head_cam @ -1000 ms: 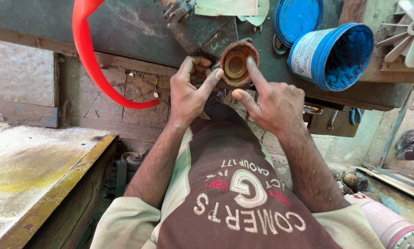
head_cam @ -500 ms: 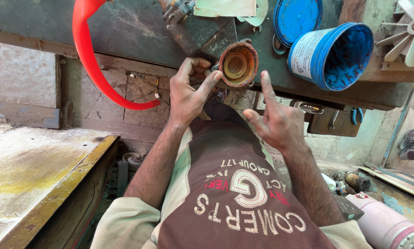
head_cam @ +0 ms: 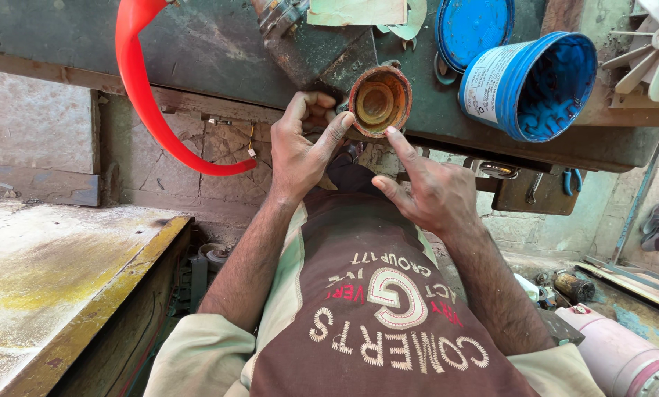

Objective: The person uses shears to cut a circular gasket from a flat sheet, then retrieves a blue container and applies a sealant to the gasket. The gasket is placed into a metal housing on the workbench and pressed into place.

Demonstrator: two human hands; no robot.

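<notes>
My left hand [head_cam: 304, 151] grips a rusty brown cup-shaped metal part [head_cam: 379, 100] at the near edge of the dark green workbench [head_cam: 212, 51], thumb on its left rim. My right hand [head_cam: 425, 187] is just below the part, index finger stretched up and touching its lower right rim, the other fingers loosely curled and holding nothing. The part's open mouth faces the camera and shows a round brown core inside.
A blue plastic bucket [head_cam: 535, 81] lies on its side right of the part, with its blue lid [head_cam: 473, 26] behind. A red curved hose [head_cam: 142, 95] hangs left. A white fan impeller [head_cam: 656, 48] sits far right. A yellowed slab [head_cam: 43, 272] is at left.
My right hand came off the part's rim, opened below it, then returned with only the index finger touching the rim. My left hand kept its grip.
</notes>
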